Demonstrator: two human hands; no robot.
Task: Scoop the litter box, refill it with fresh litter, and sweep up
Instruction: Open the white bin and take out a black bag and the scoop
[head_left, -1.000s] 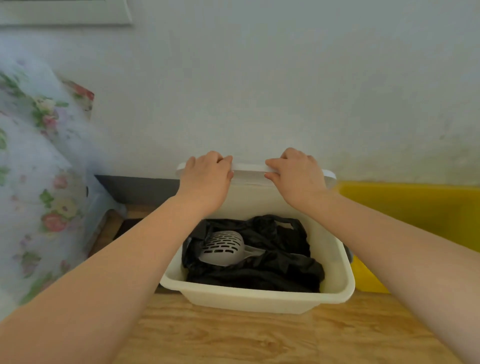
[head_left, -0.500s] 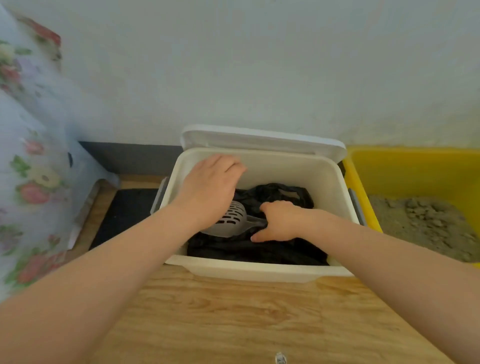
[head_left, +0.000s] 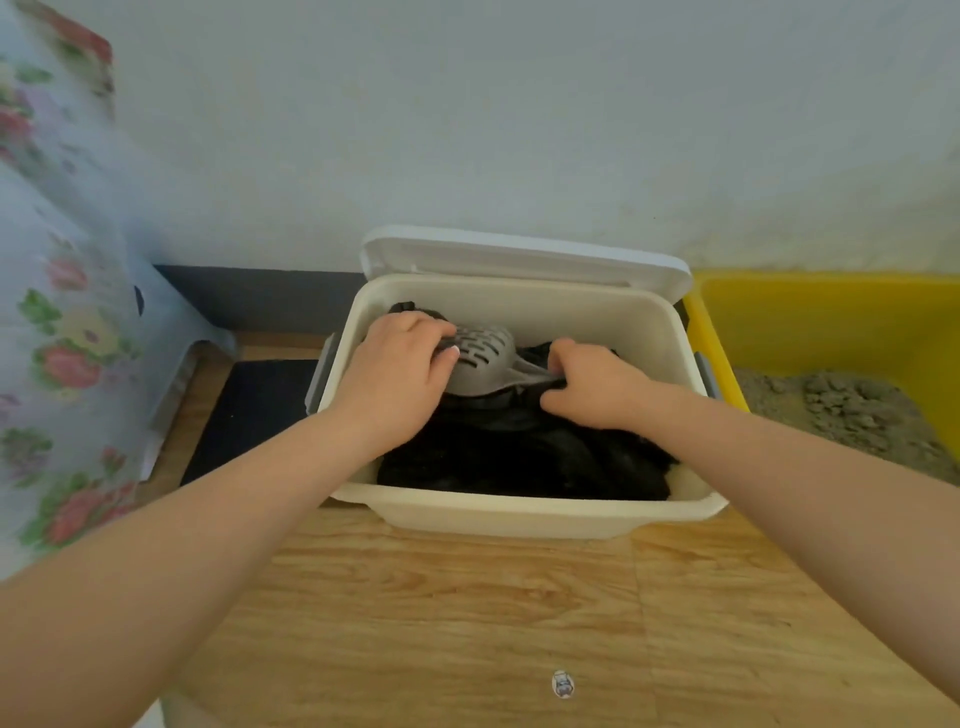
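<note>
— While both hands are down in the cream plastic storage bin, what matters most for getting the scoop out cleanly?

— Keeping it free of the crumpled black plastic bags it lies on. The grey slotted plastic litter scoop sits toward the bin's far left corner, bowl to the left, handle running right. The left hand has its fingers curled over the bowl's left edge. The right hand is closed at the handle end; I cannot tell whether that grip pinches the handle alone or a fold of black bag with it.

— So what would you advise?

— Let the right hand take the handle properly and lift straight up, with the left hand pressing the bags down so none ride along. The white hinged lid stands open against the wall at the bin's far edge, so a steep lift toward the near edge avoids knocking it.

— And then?

— My guess is a short carry to the right: the yellow plastic litter box stands just beside the bin's right edge on the wooden floor, its clumpy grey-brown litter unscooped as far as I can judge.
</note>
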